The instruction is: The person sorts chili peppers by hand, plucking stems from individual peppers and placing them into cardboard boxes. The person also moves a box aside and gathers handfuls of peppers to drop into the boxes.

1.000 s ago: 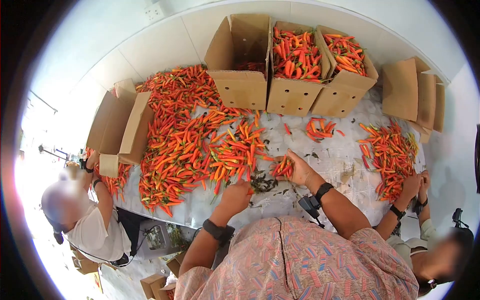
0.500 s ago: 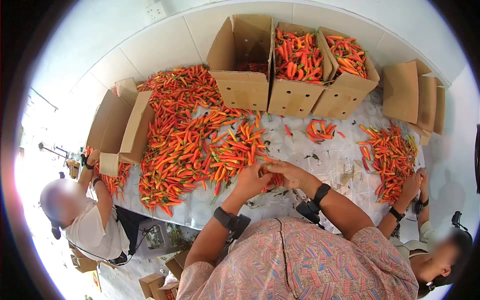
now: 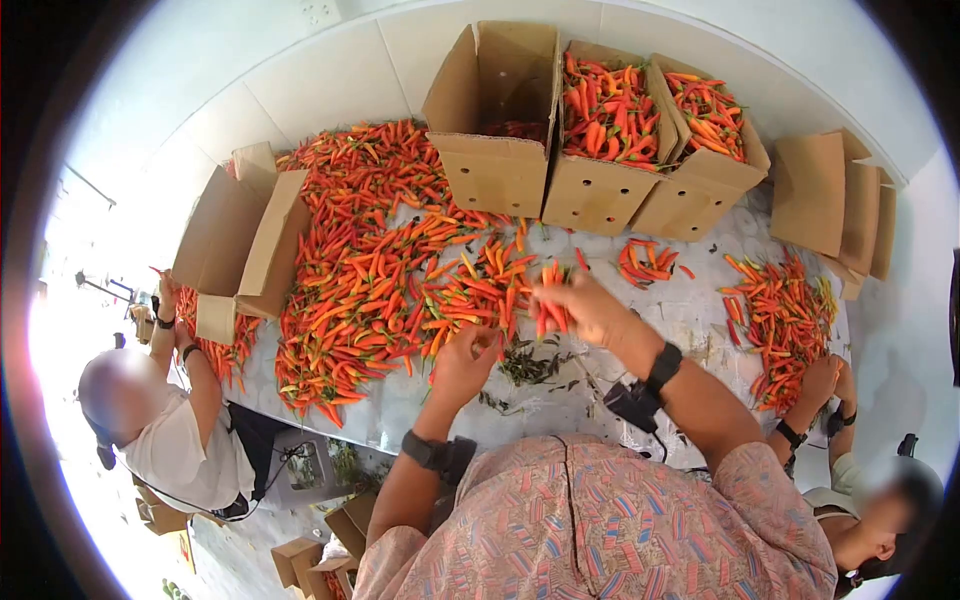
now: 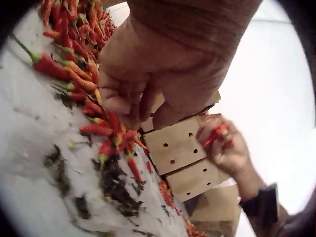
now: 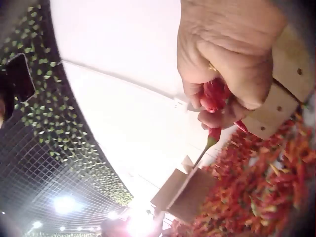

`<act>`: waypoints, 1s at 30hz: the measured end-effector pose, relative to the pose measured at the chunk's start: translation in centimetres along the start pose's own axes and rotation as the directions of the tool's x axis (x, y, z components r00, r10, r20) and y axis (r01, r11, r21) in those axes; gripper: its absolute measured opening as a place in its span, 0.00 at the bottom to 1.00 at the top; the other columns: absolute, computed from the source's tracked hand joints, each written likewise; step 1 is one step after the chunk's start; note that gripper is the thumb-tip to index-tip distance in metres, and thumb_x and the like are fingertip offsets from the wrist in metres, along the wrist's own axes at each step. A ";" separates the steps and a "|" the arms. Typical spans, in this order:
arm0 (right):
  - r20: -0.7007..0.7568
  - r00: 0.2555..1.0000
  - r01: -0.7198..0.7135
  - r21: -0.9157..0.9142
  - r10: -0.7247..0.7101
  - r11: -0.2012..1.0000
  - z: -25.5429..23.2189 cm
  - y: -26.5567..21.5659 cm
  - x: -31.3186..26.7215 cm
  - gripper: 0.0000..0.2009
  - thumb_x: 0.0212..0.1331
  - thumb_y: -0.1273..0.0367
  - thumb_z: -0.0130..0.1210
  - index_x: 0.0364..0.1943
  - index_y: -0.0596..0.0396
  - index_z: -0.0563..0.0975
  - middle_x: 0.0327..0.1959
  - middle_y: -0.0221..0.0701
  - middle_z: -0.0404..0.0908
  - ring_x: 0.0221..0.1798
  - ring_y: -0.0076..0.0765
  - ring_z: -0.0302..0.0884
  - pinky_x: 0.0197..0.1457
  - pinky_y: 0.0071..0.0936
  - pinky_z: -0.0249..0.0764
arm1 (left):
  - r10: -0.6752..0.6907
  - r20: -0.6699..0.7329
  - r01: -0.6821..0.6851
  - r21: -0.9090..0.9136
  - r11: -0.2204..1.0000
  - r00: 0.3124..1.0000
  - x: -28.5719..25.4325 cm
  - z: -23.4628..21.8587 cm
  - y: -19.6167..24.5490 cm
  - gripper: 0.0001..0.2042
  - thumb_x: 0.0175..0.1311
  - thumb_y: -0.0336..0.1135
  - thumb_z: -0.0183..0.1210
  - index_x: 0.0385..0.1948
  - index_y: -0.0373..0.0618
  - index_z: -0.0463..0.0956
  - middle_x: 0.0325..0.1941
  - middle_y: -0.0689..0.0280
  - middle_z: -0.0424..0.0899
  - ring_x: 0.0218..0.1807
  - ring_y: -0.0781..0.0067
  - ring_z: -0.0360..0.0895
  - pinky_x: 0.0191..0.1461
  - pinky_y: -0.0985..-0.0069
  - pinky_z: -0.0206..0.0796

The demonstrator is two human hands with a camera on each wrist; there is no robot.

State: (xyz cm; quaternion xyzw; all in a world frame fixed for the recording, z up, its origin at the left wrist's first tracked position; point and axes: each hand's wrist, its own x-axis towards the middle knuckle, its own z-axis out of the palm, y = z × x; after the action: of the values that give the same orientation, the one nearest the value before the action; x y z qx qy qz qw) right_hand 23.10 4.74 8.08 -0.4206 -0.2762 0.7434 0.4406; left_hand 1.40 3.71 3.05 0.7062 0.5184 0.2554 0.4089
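Observation:
Several red chillies [image 3: 553, 300] are gripped in my right hand [image 3: 600, 315], raised over the table right of the loose pile. The right wrist view shows the fingers of this hand [image 5: 227, 64] curled round red chillies [image 5: 215, 95], one green stem pointing down. My left hand [image 3: 465, 368] is at the near edge of the chilli pile [image 3: 375, 270], its fingers loosely bent. From the left wrist view, that hand [image 4: 163, 64] hovers by loose chillies [image 4: 96, 129] with a gap between thumb and fingers; no chilli shows in it.
Dark stems and leaves [image 3: 530, 362] lie between the hands. Behind stand an open box [image 3: 490, 175] and two chilli-filled boxes [image 3: 600, 195]. A tilted box [image 3: 240, 235] is at left, folded cardboard [image 3: 810, 195] at right. One person works on each side, the right one at a smaller pile [image 3: 780, 320].
My hands, together half a second ago, have moved apart. The right hand has risen with its chillies, uncovering the dark stems. The person on the left has lifted a hand.

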 end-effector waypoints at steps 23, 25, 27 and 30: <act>0.217 0.948 0.282 -0.910 -0.231 0.303 -2.5 4.5 2.6 0.12 0.50 0.69 0.51 0.38 0.60 0.74 0.32 0.38 0.79 0.35 0.32 0.77 0.37 0.28 0.71 | 0.176 0.189 -0.198 0.104 0.975 0.966 -1.5 3.7 -2.8 0.23 0.49 0.33 0.55 0.48 0.34 0.65 0.40 0.46 0.73 0.41 0.49 0.73 0.45 0.64 0.66; 0.192 0.955 0.247 -0.937 -0.227 0.246 -3.1 7.1 2.2 0.13 0.49 0.68 0.52 0.39 0.60 0.74 0.33 0.41 0.78 0.37 0.38 0.77 0.40 0.31 0.71 | 0.134 0.235 -0.171 0.144 0.975 0.963 -1.2 3.6 -2.7 0.24 0.49 0.31 0.55 0.51 0.34 0.64 0.44 0.48 0.73 0.41 0.58 0.75 0.45 0.70 0.66; 0.172 0.961 0.214 -0.959 -0.218 0.187 -3.3 8.8 2.0 0.15 0.47 0.68 0.53 0.40 0.60 0.74 0.34 0.44 0.78 0.39 0.44 0.76 0.42 0.34 0.71 | 0.104 0.254 -0.136 0.109 0.985 0.962 -1.0 3.6 -2.4 0.24 0.49 0.31 0.55 0.51 0.34 0.64 0.44 0.49 0.74 0.42 0.59 0.76 0.46 0.71 0.66; 0.261 0.913 0.319 -0.935 -0.313 0.152 -3.0 9.9 1.6 0.16 0.45 0.68 0.54 0.40 0.59 0.74 0.34 0.44 0.77 0.40 0.49 0.75 0.42 0.36 0.71 | 0.101 0.315 -0.083 -0.070 0.994 0.944 -0.9 3.6 -1.2 0.23 0.51 0.31 0.54 0.51 0.35 0.64 0.44 0.51 0.75 0.42 0.62 0.76 0.46 0.72 0.66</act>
State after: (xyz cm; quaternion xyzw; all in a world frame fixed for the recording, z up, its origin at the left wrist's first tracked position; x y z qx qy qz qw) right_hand 21.12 1.71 -1.77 -0.5316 -0.7571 0.3031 0.2288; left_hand 3.31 1.87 0.11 0.7499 0.4048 0.1713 0.4945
